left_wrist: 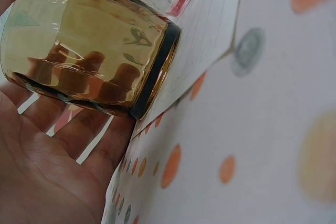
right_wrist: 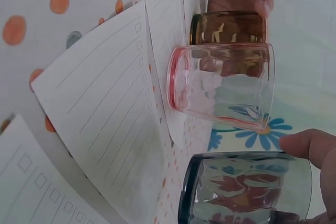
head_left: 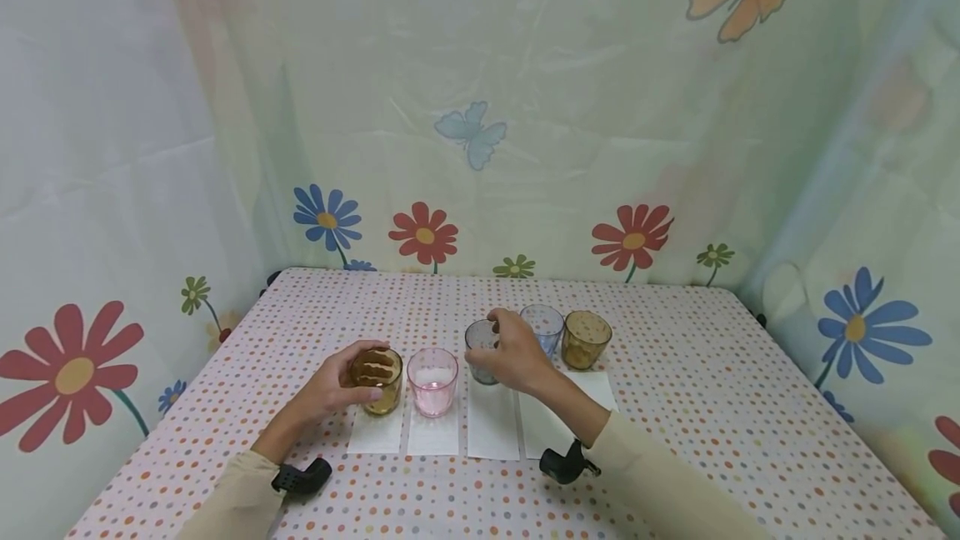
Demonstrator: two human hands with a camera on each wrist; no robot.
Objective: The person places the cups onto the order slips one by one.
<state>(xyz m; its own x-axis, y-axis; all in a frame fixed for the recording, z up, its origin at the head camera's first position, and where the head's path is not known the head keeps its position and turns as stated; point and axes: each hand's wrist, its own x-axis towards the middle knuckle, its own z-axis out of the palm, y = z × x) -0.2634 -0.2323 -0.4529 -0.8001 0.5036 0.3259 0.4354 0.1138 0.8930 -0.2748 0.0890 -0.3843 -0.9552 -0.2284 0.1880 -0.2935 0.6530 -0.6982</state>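
My left hand (head_left: 330,384) holds an amber glass tumbler (head_left: 387,401) from its left side, with the thumb at the front and the fingers behind. The tumbler stands upright on a white paper slip (head_left: 375,436). Just right of it, a pink glass tumbler (head_left: 432,394) is upright on another slip. My right hand (head_left: 521,354) grips a smoky grey glass tumbler (head_left: 482,333) between thumb and fingers, at the far end of a third slip (head_left: 492,432). Whether its base touches the paper is unclear. In the right wrist view, the thumb (right_wrist: 304,142) lies near this glass's rim.
Behind my right hand stand a pale blue tumbler (head_left: 542,323) and a second amber tumbler (head_left: 588,344), close together. A fourth paper slip (head_left: 540,427) lies partly under my right forearm. The dotted tablecloth (head_left: 675,390) extends to flower-printed curtains (head_left: 525,190).
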